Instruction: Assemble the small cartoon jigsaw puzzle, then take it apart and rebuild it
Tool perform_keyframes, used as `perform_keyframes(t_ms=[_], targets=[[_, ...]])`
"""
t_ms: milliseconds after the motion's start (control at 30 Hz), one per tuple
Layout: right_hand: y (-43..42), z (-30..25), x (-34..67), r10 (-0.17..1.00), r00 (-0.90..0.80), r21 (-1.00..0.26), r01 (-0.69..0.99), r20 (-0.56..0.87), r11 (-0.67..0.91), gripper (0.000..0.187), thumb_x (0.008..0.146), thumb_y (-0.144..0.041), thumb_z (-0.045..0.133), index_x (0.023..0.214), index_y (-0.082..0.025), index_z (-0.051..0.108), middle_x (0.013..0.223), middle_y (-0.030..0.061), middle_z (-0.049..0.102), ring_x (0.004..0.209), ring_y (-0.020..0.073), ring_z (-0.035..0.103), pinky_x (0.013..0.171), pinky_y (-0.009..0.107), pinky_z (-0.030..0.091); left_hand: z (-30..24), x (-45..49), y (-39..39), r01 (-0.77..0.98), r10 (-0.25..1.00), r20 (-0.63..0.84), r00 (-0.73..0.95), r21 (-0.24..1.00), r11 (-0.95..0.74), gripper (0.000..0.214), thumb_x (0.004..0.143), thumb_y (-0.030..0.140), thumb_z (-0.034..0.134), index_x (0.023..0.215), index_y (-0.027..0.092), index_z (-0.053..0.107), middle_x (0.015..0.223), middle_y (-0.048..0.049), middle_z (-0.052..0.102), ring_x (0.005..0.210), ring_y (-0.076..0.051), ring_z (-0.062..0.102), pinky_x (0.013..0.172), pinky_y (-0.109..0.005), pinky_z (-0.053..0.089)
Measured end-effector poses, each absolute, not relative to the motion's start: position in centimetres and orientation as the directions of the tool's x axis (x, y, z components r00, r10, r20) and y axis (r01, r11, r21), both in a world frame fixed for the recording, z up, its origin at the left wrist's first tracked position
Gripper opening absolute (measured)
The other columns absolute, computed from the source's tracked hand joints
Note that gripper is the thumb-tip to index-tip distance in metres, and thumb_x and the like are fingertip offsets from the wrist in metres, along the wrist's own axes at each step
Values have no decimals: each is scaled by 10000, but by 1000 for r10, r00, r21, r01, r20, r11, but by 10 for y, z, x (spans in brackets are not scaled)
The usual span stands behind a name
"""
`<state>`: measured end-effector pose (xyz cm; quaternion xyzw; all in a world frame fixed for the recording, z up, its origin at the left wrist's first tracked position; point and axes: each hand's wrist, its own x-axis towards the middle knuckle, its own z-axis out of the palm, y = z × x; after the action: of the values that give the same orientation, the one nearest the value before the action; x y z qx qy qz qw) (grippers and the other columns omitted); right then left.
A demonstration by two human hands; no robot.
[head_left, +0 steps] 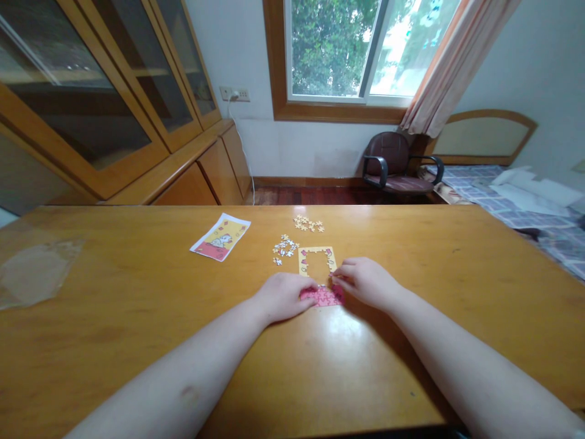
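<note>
The left hand (283,297) lies at the near side of a pink jigsaw section (323,296). Its fingers (308,289) are closed together and touch the left edge of this section, and they seem to press on it, not to grip it. The right hand (365,282) is just beside the same section, with its fingers (337,275) curled and closed where the pink part meets a yellow jigsaw frame (306,259). I cannot tell if these fingers pinch a small piece, because they may hide it. The frame has an open middle and lies just behind the pink section on the wooden surface (137,286). A group of white and red loose pieces (284,248) is just beside the frame, a group of yellow loose pieces (308,224) lies farther back, and a printed picture card (220,237) lies to the left.

The joined pieces are probably held only by their own shape, so a strong sideways push of the fingers could slide the pink section or open its joints. A careless move of the right hand could also touch the frame. Because the loose pieces are so small and near, a finger could scatter them.
</note>
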<state>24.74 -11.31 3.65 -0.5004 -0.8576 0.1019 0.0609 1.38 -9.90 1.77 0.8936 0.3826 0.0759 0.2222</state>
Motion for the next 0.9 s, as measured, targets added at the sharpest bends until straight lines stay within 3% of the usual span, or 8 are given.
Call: perform_keyframes(t_ms=[67, 167, 433, 767, 900], targets=[[-106, 38, 261, 949, -314, -169, 934, 34, 315, 273, 922, -309, 466, 937, -200, 716, 891, 72, 687, 791, 183, 624, 694, 265, 412, 17, 14, -99, 649, 723, -20, 691, 459, -607, 278, 836, 405, 555, 1055, 290, 682, 961, 2, 735, 811, -179, 660, 689, -262, 446], [-97, 36, 280, 985, -174, -115, 979, -16, 171, 273, 915, -287, 462, 947, -189, 715, 950, 90, 689, 831, 202, 635, 721, 273, 427, 17, 14, -99, 656, 731, -12, 682, 451, -605, 259, 846, 403, 544, 1030, 290, 685, 933, 6, 735, 786, -175, 658, 677, -262, 444], [-93, 30, 284, 935, -339, -264, 916, -104, 303, 255, 888, -257, 512, 1037, -246, 718, 1031, 66, 663, 888, 177, 633, 798, 236, 445, 20, 15, -99, 662, 732, -11, 682, 435, -610, 250, 846, 383, 541, 1004, 267, 696, 898, -8, 736, 779, -174, 657, 674, -255, 449], [-90, 22, 282, 953, -288, -324, 914, -96, 244, 156, 821, -180, 579, 898, -203, 713, 966, 63, 649, 851, 181, 625, 780, 260, 453, 17, 14, -99, 649, 726, -1, 688, 448, -615, 247, 850, 371, 534, 1005, 265, 696, 908, -10, 733, 781, -175, 657, 685, -261, 459], [-91, 24, 282, 965, -227, -286, 940, -129, 183, 129, 808, -297, 633, 828, -190, 701, 898, 71, 649, 795, 186, 622, 730, 272, 449, 17, 14, -98, 648, 726, 2, 688, 449, -615, 238, 848, 363, 541, 1003, 268, 695, 917, -10, 732, 801, -182, 659, 696, -266, 460]])
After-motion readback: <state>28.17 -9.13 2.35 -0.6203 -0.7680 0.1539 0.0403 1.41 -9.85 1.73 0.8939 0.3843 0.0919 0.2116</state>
